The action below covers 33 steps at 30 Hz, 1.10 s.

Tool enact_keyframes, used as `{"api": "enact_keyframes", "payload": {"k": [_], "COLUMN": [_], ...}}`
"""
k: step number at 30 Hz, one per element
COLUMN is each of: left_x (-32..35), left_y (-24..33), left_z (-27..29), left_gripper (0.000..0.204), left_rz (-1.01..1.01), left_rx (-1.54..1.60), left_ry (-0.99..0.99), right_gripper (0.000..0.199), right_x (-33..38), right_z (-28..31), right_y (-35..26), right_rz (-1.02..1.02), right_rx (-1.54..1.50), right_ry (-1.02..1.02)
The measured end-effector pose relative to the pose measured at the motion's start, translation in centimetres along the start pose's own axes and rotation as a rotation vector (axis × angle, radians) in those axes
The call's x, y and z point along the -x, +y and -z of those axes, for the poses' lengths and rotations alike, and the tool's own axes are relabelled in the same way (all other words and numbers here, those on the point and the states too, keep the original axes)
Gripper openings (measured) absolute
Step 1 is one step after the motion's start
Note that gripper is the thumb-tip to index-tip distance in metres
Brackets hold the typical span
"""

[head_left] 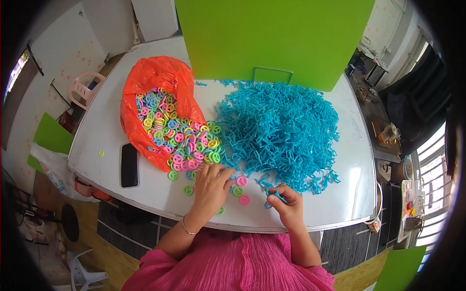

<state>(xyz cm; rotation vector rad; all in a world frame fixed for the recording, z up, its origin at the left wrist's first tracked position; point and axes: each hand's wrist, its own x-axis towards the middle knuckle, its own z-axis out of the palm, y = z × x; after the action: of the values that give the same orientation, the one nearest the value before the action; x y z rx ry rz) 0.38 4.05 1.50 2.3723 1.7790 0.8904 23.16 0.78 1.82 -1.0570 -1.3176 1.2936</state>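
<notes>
My left hand [211, 188] reaches over the near edge of the colorful wheels, its fingers bent and apart, nothing visible between them. Small spoked plastic wheels [171, 124] in pink, green, yellow and blue spill from an open red plastic bag [132, 107]. Between my hands lie a few loose ones, among them a pink wheel [244, 200] and a green wheel [238, 191]. Pinched in my right hand [287, 203] is a blue plastic piece [275, 195]; my fingers partly hide its shape. Beyond that hand rises a large heap of thin, branched blue plastic pieces [281, 128].
A black phone [129, 165] lies left of the bag on the white table [97, 131]. Behind the heap stands a tall green board [272, 39] with a metal wire bracket [273, 75] at its foot. A pink chair [85, 88] is at the far left.
</notes>
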Motion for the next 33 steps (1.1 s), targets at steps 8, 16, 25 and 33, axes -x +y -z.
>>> {"api": "enact_keyframes", "payload": {"k": [8,16,25,33], "left_x": [0.1,2.5,2.3,2.7], "left_y": [1.2,4.6,5.6,5.2], "left_z": [1.0,0.0,0.9,0.7], "left_gripper": [0.024,0.021,0.025,0.022], "left_rz": [0.229,0.349,0.468,0.212], "left_rx": [0.556,1.174,1.329,1.098], "left_ry": [0.003,0.055,0.075,0.111], "right_gripper": [0.02,0.023,0.023,0.019], "right_x": [0.1,0.6,0.5,0.7], "right_z": [-1.9,-4.6,-5.2,-5.2], "right_y": [0.1,0.7,0.3,-0.3], "right_rz": [-0.059,0.099,0.032,0.11], "right_rx": [0.109,0.071,-0.321,-0.084], "right_ry": [0.07,0.126,0.184,0.075]}}
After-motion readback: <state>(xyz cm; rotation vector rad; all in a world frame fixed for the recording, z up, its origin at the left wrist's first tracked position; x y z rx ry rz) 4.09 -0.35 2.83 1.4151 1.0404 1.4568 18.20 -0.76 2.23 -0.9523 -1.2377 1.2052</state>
